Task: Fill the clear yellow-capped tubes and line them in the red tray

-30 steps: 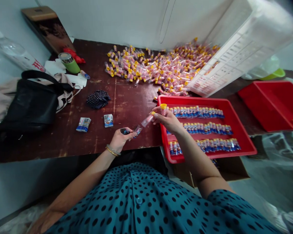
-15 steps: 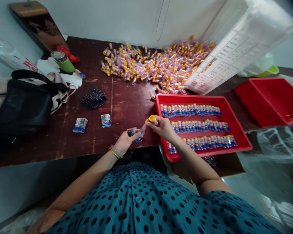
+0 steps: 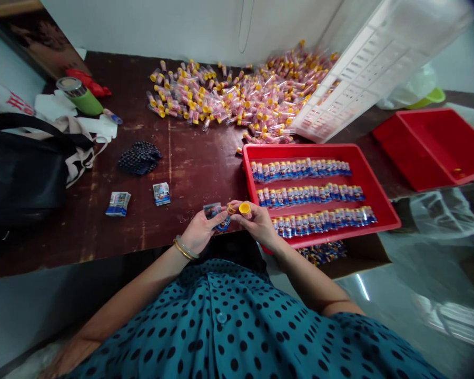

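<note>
My left hand is closed on a small bundle of printed blue labels, thumb pressed on top, above the table's front edge. Close beside it, my right hand grips a small yellow-capped tube, its cap facing up. A second yellow end shows between the two hands; what it belongs to is partly hidden by fingers. The red tray right of my hands holds three rows of yellow-capped tubes with blue labels. Two label stacks, one thicker and one thinner, lie on the table to the left.
A heap of clear, pink-filled tubes covers the table's back. A white basket stands tilted beside it. Left are a black bag, a green flask and dotted cloth. A red bin and an open carton are right.
My hands have come closer together, the right one lower with the tube. The head view has shifted, so the table's things sit further left, and more of the carton under the tray shows.
</note>
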Motion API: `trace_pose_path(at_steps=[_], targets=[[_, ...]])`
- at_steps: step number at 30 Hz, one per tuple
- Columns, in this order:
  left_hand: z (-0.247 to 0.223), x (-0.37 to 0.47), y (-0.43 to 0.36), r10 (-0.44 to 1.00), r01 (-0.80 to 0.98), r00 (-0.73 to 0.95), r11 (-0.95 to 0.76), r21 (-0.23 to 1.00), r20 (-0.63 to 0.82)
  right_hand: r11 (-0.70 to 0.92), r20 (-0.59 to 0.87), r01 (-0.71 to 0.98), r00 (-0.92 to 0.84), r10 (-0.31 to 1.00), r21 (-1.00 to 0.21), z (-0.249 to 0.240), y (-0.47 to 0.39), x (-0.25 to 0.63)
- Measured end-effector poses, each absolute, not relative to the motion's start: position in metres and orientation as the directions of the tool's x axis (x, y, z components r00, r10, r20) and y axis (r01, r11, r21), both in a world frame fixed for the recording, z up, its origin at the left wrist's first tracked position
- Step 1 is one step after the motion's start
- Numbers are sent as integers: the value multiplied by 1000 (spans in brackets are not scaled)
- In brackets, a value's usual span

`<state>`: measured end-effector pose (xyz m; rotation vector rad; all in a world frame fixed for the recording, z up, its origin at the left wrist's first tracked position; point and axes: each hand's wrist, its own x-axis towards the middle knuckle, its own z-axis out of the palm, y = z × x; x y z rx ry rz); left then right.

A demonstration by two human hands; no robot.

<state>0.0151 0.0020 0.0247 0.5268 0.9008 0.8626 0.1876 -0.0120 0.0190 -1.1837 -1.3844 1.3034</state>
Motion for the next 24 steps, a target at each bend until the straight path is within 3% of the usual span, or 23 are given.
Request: trace_pose_path(at_steps=[9,14,17,20,24], targets=[[30,24,4,812,-367,340,579,728,-474,-25,-21,-32,-120,993,-999,26,-10,192],[30,23,5,735,-305,425,666,681,-529,-60,-57,-140,-29,998,-988,23,2,223],[22,18,5,703,-255,424,698,669,-572,-90,-106,-93,180,978,-992,16,31,291],[14,11,5,704,-136,396,680,721,-589,-155,-52,141,556,829,-978,22,64,392],[8,5,3,711,-83,364,668,740,-601,-238,49,285,729,683,-928,40,90,504]])
